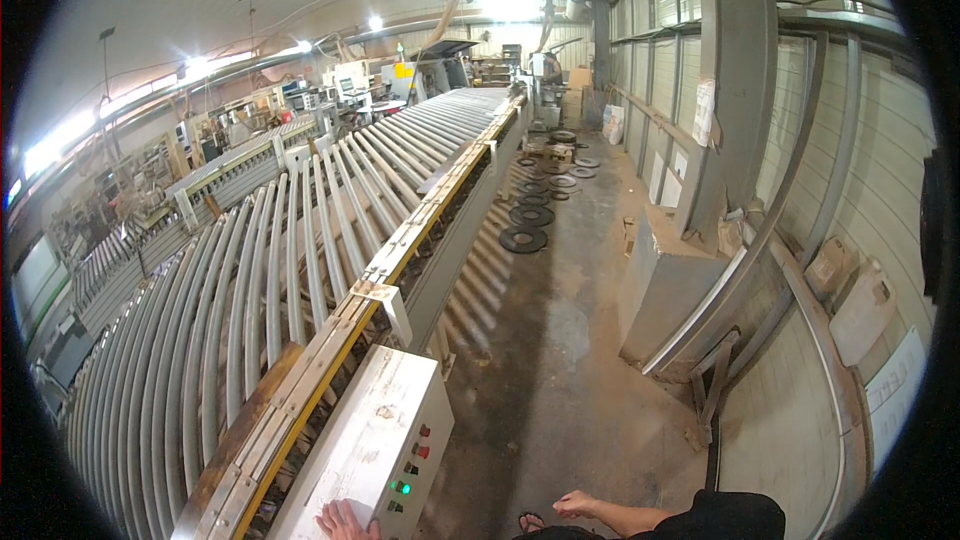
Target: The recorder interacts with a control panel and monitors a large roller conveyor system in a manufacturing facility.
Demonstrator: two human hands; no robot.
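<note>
My left hand (345, 521) lies with its fingers spread on the flat top of a pale metal control box (375, 425). On the side of this box, a lit green button (401, 487) sits among several red and dark buttons. The box stands against the near side of a long roller conveyor (305, 235). My right hand (574, 505) hangs in front of my body over the floor, away from the box. Its fingers are curled in and I see nothing in them.
Along the conveyor's edge runs a yellow-sided rail (345, 325). Black rings (528, 215) lie in a row on the dusty floor ahead. At right a steel column (733, 90) rises beside the wall, with white jugs (862, 315) on a ledge. My sandalled foot (531, 521) shows below.
</note>
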